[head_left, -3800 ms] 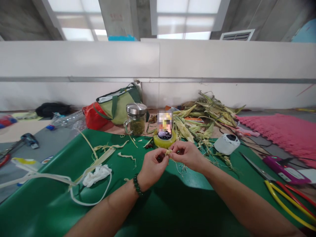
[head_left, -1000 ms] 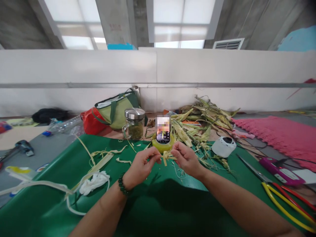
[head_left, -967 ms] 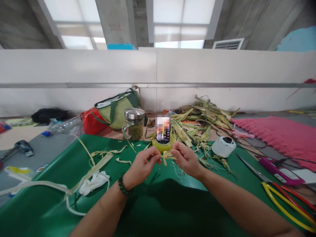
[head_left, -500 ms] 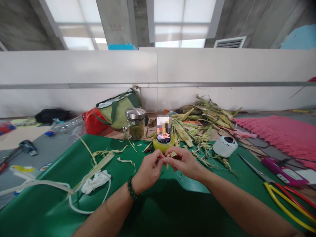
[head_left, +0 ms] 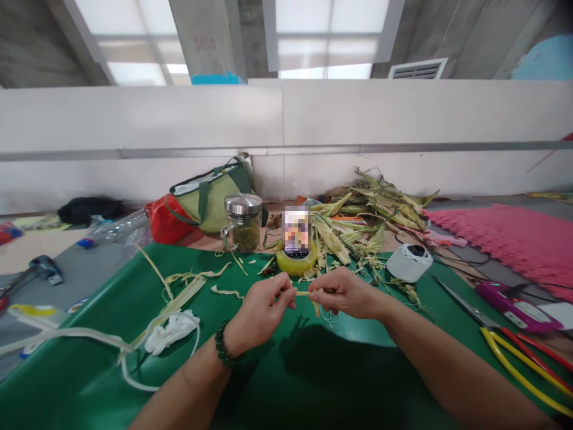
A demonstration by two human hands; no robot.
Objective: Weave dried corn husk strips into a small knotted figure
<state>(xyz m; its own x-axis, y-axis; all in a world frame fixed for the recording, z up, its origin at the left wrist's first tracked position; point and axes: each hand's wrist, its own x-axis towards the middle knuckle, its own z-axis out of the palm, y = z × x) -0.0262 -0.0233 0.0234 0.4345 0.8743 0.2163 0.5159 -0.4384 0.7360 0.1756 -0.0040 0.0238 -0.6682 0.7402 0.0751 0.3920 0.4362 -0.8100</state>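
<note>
Strip [head_left: 302,293] of pale husk is seen in the head view, held straight between the left hand [head_left: 262,310] and the right hand [head_left: 349,292], above the green mat [head_left: 67,385], near the phone [head_left: 293,245]. Fingertips [head_left: 289,297] of both are pinched on it (a short tail [head_left: 317,309] hangs under the right hand, perhaps from the same piece). It is judged light, pliable and easily split, so it is best gripped flat, near the tail.
</note>
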